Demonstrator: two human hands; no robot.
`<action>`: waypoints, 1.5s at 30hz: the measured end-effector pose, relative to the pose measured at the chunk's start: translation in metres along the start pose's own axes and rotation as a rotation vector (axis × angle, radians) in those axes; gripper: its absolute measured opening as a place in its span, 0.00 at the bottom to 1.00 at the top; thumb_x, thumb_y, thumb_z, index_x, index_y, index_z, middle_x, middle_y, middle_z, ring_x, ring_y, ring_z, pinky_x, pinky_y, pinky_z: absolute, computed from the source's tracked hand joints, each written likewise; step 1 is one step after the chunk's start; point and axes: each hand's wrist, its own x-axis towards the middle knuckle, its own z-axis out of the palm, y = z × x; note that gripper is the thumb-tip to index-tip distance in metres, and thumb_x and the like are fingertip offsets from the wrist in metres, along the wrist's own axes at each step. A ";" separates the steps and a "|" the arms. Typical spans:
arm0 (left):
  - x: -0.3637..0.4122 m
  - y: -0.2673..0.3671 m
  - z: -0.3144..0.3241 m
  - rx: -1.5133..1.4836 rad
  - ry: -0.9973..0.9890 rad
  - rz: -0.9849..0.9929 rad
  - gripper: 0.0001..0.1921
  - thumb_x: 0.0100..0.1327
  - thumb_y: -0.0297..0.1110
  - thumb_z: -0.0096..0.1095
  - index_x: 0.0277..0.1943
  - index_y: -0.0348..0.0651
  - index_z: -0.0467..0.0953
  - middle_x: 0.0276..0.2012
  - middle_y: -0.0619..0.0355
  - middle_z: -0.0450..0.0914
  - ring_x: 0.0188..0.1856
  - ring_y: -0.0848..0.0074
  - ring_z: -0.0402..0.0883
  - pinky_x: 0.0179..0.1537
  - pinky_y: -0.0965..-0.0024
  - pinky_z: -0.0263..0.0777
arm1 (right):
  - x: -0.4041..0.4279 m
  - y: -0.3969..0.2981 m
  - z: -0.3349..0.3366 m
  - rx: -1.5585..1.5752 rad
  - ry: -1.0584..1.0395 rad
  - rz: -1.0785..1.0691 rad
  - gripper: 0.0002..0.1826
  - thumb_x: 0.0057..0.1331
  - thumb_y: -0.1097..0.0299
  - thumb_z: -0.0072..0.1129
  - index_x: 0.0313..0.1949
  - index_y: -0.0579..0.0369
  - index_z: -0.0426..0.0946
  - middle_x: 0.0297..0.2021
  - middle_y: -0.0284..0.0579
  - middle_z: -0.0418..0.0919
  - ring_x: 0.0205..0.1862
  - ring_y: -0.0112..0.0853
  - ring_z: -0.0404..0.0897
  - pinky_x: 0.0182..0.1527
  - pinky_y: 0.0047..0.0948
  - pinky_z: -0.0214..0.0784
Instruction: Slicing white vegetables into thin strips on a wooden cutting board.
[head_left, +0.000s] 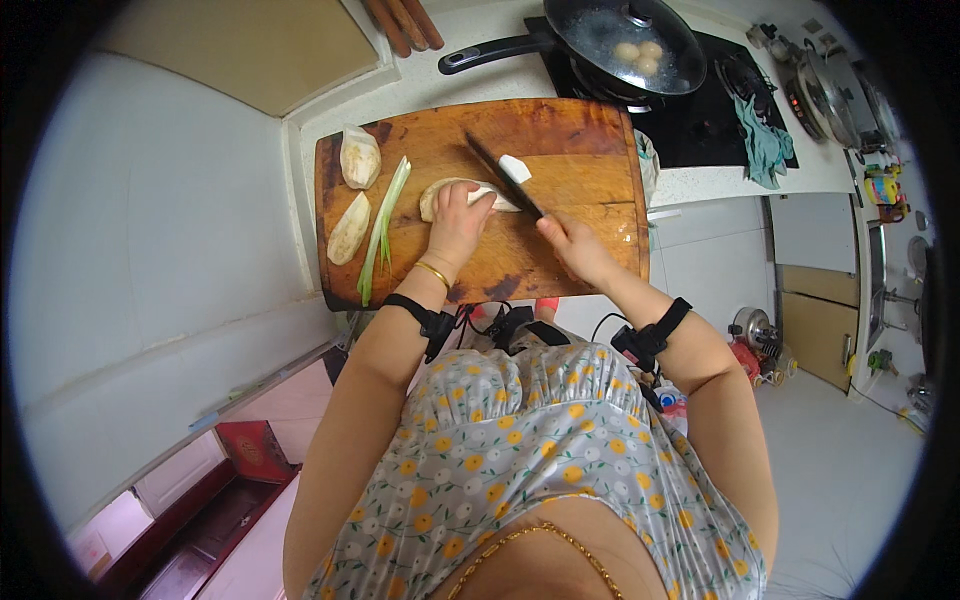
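Note:
My left hand (459, 221) presses with bent fingers on a long pale vegetable piece (435, 196) lying on the wooden cutting board (585, 259). In my right hand (576, 247) is the handle of a dark-bladed kitchen knife (491, 160). Its blade slants across the right end of the piece, pointing away and to the left. Just beyond the blade lies a small white cut chunk (515, 169). At the board's left side are a large pale vegetable piece (361, 157), a flatter cut piece (349, 229) and a leek or scallion stalk (388, 217).
Behind the board, a lidded frying pan (600, 52) holding three round pale items, probably eggs, stands on the black cooktop (697, 127). Its handle (495, 54) reaches left over the counter. A teal cloth (761, 142) hangs over the cooktop's front edge. A wall (172, 187) borders the left side.

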 end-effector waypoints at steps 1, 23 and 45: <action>0.005 0.005 -0.005 0.068 0.035 0.027 0.11 0.54 0.36 0.64 0.42 0.56 0.80 0.44 0.53 0.70 0.51 0.57 0.66 0.55 0.54 0.59 | -0.001 -0.003 -0.005 0.183 -0.050 0.255 0.25 0.70 0.50 0.48 0.48 0.63 0.73 0.35 0.62 0.79 0.39 0.51 0.79 0.43 0.40 0.70; 0.002 0.004 -0.002 0.089 0.067 -0.033 0.08 0.54 0.36 0.65 0.38 0.55 0.78 0.45 0.56 0.70 0.51 0.60 0.65 0.53 0.54 0.55 | 0.015 0.015 0.007 -0.059 0.001 0.010 0.28 0.69 0.46 0.46 0.43 0.65 0.74 0.32 0.64 0.78 0.38 0.54 0.79 0.41 0.44 0.70; 0.004 -0.008 -0.002 0.038 0.004 0.000 0.08 0.56 0.35 0.64 0.40 0.51 0.78 0.42 0.53 0.70 0.50 0.56 0.65 0.52 0.54 0.58 | 0.020 0.007 0.022 -0.176 0.044 -0.172 0.29 0.68 0.44 0.46 0.46 0.64 0.74 0.38 0.68 0.77 0.44 0.56 0.77 0.47 0.43 0.69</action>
